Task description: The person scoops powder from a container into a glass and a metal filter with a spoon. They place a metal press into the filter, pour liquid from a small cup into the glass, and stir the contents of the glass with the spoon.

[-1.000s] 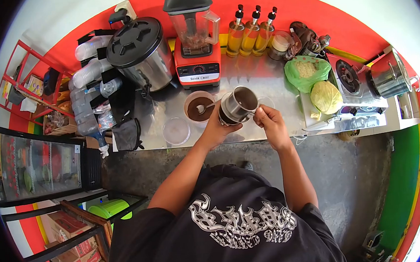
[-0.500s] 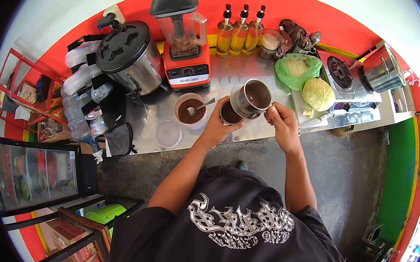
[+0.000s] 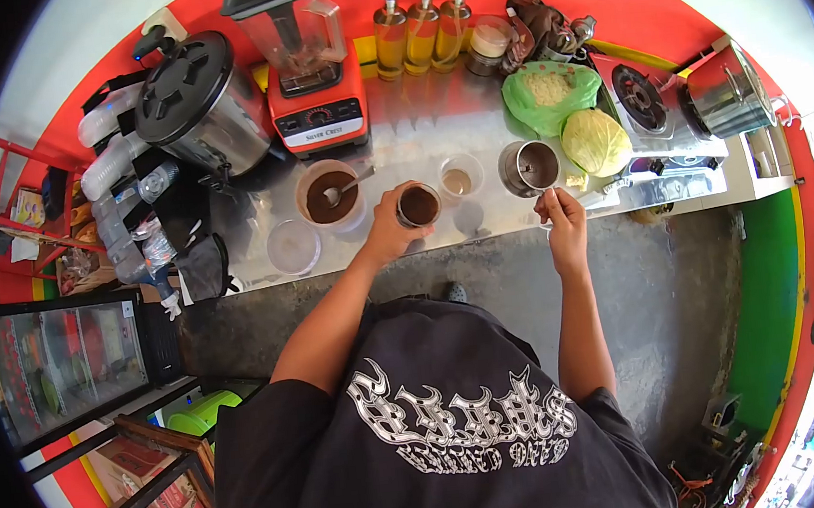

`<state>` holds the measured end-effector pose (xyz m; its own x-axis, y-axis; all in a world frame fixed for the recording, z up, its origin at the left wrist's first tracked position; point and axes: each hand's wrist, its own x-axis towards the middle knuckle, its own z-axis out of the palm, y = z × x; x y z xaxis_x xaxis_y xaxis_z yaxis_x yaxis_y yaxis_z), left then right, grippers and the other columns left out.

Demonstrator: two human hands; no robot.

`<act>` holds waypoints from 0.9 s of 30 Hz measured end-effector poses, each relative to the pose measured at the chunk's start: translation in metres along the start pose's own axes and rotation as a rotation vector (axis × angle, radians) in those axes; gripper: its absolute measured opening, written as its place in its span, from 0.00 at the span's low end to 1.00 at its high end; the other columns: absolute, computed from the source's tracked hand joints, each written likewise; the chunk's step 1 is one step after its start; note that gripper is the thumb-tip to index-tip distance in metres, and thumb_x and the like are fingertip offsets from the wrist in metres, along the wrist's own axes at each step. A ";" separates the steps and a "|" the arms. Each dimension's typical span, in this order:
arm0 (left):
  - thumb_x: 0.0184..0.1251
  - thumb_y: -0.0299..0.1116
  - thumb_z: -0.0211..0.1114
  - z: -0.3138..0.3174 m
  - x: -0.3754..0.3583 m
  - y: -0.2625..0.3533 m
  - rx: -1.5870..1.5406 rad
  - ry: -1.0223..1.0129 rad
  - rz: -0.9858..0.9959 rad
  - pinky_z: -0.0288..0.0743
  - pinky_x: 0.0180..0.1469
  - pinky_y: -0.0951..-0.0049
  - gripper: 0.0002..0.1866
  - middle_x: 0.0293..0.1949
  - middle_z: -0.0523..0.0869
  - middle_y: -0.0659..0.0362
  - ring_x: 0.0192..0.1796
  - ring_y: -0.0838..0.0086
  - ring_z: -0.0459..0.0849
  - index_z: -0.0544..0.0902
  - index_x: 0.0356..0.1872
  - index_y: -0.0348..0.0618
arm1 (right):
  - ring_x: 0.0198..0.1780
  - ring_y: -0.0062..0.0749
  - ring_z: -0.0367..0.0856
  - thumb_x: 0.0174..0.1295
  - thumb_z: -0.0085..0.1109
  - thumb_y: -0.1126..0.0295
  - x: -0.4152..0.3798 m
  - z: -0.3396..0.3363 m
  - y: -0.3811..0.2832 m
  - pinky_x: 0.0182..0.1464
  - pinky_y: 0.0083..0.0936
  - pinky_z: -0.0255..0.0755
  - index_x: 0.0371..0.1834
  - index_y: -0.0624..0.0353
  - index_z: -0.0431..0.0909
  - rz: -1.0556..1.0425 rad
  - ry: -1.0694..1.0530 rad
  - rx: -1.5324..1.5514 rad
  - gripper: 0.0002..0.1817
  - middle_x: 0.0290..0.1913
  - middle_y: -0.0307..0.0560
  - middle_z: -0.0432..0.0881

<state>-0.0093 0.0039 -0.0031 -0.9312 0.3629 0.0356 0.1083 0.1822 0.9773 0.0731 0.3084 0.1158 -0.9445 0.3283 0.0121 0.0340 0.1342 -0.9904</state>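
My left hand [image 3: 393, 228] is wrapped round a small cup of dark brown contents [image 3: 417, 206], held over the counter's front edge. My right hand [image 3: 562, 218] grips the handle of a metal mug [image 3: 529, 168], which is tilted so its inside shows, just left of a cabbage [image 3: 597, 143]. Between the two hands, farther back, a clear cup [image 3: 460, 178] stands on the metal counter [image 3: 407, 147]. A tub of brown powder [image 3: 326, 213] with a spoon [image 3: 354, 182] in it stands left of my left hand, beside a clear round lid [image 3: 294, 247].
Behind the tub are a red blender [image 3: 319, 116] and a large steel pot [image 3: 211, 116]. Three oil bottles [image 3: 421, 35] line the back wall. A green bag [image 3: 548, 96] and a stove [image 3: 640, 96] are at the right. A glass-door fridge [image 3: 68, 361] stands lower left.
The mug and cup have moved apart, the mug to the right with my right hand and the cup left with my left hand. The clear cup behind has come into view.
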 end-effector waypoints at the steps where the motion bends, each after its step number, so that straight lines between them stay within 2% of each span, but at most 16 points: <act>1: 0.44 0.34 0.91 0.002 0.001 -0.001 -0.064 0.023 -0.010 0.73 0.74 0.57 0.50 0.64 0.83 0.49 0.69 0.54 0.81 0.77 0.74 0.48 | 0.35 0.20 0.69 0.86 0.54 0.62 0.000 -0.003 0.012 0.41 0.22 0.65 0.33 0.63 0.78 0.008 0.004 -0.006 0.21 0.32 0.37 0.79; 2: 0.45 0.31 0.91 0.002 -0.001 -0.002 0.025 0.062 -0.001 0.75 0.73 0.59 0.48 0.65 0.84 0.49 0.69 0.57 0.84 0.77 0.73 0.46 | 0.35 0.19 0.70 0.86 0.55 0.61 0.001 -0.005 0.024 0.41 0.22 0.66 0.33 0.63 0.80 0.036 0.026 0.021 0.21 0.32 0.36 0.80; 5: 0.46 0.27 0.90 0.003 0.003 -0.011 -0.098 0.018 -0.097 0.74 0.74 0.60 0.46 0.66 0.85 0.52 0.71 0.61 0.83 0.77 0.71 0.44 | 0.35 0.18 0.71 0.85 0.57 0.61 0.004 -0.013 0.063 0.40 0.22 0.67 0.35 0.64 0.84 0.089 0.030 0.029 0.21 0.33 0.37 0.83; 6: 0.46 0.25 0.89 0.004 0.005 -0.015 -0.048 0.015 -0.116 0.75 0.74 0.61 0.46 0.66 0.86 0.54 0.71 0.63 0.83 0.77 0.70 0.43 | 0.36 0.19 0.73 0.85 0.57 0.60 0.006 -0.012 0.074 0.41 0.22 0.69 0.36 0.64 0.85 0.136 -0.007 0.005 0.20 0.35 0.37 0.85; 12: 0.46 0.26 0.90 0.008 0.008 -0.016 0.062 -0.011 -0.131 0.75 0.74 0.62 0.46 0.64 0.87 0.54 0.70 0.63 0.84 0.76 0.70 0.42 | 0.37 0.18 0.75 0.84 0.58 0.59 0.008 -0.002 0.116 0.43 0.21 0.71 0.44 0.63 0.91 0.423 -0.142 -0.024 0.19 0.38 0.35 0.87; 19: 0.46 0.26 0.89 0.017 0.010 -0.017 0.099 0.028 -0.130 0.74 0.74 0.62 0.46 0.64 0.86 0.53 0.70 0.62 0.83 0.76 0.70 0.42 | 0.37 0.17 0.74 0.84 0.59 0.59 0.018 0.003 0.139 0.42 0.20 0.71 0.47 0.64 0.91 0.499 -0.217 0.075 0.18 0.39 0.35 0.88; 23: 0.47 0.26 0.89 0.019 0.006 -0.018 0.116 0.066 -0.148 0.74 0.74 0.62 0.45 0.65 0.86 0.54 0.70 0.62 0.83 0.76 0.70 0.41 | 0.37 0.17 0.75 0.84 0.60 0.59 0.021 0.002 0.145 0.42 0.19 0.71 0.50 0.63 0.90 0.491 -0.259 0.031 0.18 0.41 0.35 0.89; 25: 0.49 0.25 0.89 0.020 0.004 -0.017 0.104 0.095 -0.182 0.73 0.75 0.64 0.45 0.66 0.84 0.54 0.71 0.66 0.81 0.75 0.72 0.40 | 0.37 0.17 0.76 0.84 0.59 0.59 0.023 -0.001 0.148 0.41 0.19 0.71 0.51 0.63 0.90 0.491 -0.283 0.038 0.18 0.41 0.35 0.89; 27: 0.49 0.25 0.89 0.023 0.003 -0.017 0.087 0.124 -0.191 0.74 0.75 0.63 0.46 0.66 0.84 0.54 0.71 0.65 0.81 0.74 0.72 0.41 | 0.37 0.17 0.76 0.81 0.62 0.58 0.026 -0.003 0.148 0.40 0.19 0.71 0.51 0.61 0.89 0.493 -0.306 0.019 0.16 0.43 0.36 0.91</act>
<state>-0.0059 0.0224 -0.0243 -0.9727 0.2001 -0.1178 -0.0495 0.3171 0.9471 0.0545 0.3401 -0.0302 -0.8703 0.0619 -0.4887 0.4904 0.0162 -0.8713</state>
